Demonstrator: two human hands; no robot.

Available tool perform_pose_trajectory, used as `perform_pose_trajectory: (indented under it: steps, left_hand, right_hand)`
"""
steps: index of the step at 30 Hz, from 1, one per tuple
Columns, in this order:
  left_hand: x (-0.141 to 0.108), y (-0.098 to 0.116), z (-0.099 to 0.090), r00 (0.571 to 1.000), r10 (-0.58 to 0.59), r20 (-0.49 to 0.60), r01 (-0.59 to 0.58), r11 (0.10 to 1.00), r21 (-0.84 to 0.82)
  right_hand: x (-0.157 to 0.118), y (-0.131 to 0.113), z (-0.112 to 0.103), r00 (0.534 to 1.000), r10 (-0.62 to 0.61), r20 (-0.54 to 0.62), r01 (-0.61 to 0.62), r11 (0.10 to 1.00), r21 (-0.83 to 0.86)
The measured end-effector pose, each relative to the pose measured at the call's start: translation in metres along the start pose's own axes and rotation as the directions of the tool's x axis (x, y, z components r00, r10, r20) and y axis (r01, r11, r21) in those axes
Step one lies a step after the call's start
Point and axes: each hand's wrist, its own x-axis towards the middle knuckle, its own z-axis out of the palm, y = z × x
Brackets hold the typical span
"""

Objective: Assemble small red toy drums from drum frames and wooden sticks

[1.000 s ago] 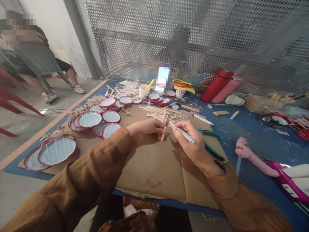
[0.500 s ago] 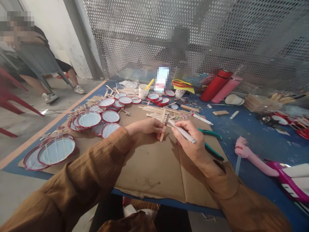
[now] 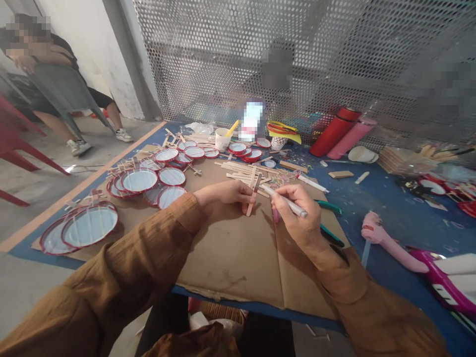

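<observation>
Looking down & fwd at two bare hands in brown long sleeves, mid-table. Pinching, w/ left hand (image 3: 236, 193), two narrow flat pale-wood sticks (image 3: 249, 208), set close together at a slight angle, one w/ dark greyish upper end; held just above flat brown cardboard sheet (image 3: 230, 263), near centre of view. Gripping, betw. thumb & fingers of right hand (image 3: 301, 210), slim white pen-shaped tool (image 3: 295, 207), slanted twd the sticks; too small to tell if touching them.

Just beyond both hands: scattered heap of loose pale-wood sticks (image 3: 241, 171), w/ tangle of thin coloured threads (image 3: 284, 177) to its R. Partly hidden behind right hand: pair of curved teal handles (image 3: 331, 235). On L side: overlapping round pale discs w/ red rims (image 3: 139, 181), several w/ small wooden pieces at the edge.

At back: white paper cup (image 3: 222, 142) w/ yellow stick-like item in it; bright upright pixelated screen (image 3: 251, 121). To R of these: tilted red cylindrical bottle (image 3: 330, 136), next to pink cylindrical bottle (image 3: 351, 140). Under all: blue tabletop (image 3: 405, 223). Behind table: grey perforated metal sheet (image 3: 208, 59). Far L: person in dark clothes (image 3: 104, 99), seated on grey plastic chair (image 3: 63, 89).
</observation>
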Motion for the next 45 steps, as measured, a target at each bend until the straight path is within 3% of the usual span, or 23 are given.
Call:
perform_pose_trajectory:
  steps: [32, 45]
  left_hand:
    - [-0.001, 0.0014, -0.0012, 0.999, -0.038, -0.01, 0.038, 0.999, -0.012]
    - [-0.0017, 0.0013, -0.0028, 1.0, 0.007, 0.009, -0.008, 0.999, 0.039]
  right_hand:
    - [0.0011, -0.0018, 0.0011, 0.997, -0.063, 0.039, 0.065, 0.995, -0.075]
    - [-0.0006, -0.0019, 0.0009, 0.997, -0.061, 0.052, 0.065, 0.996, -0.069]
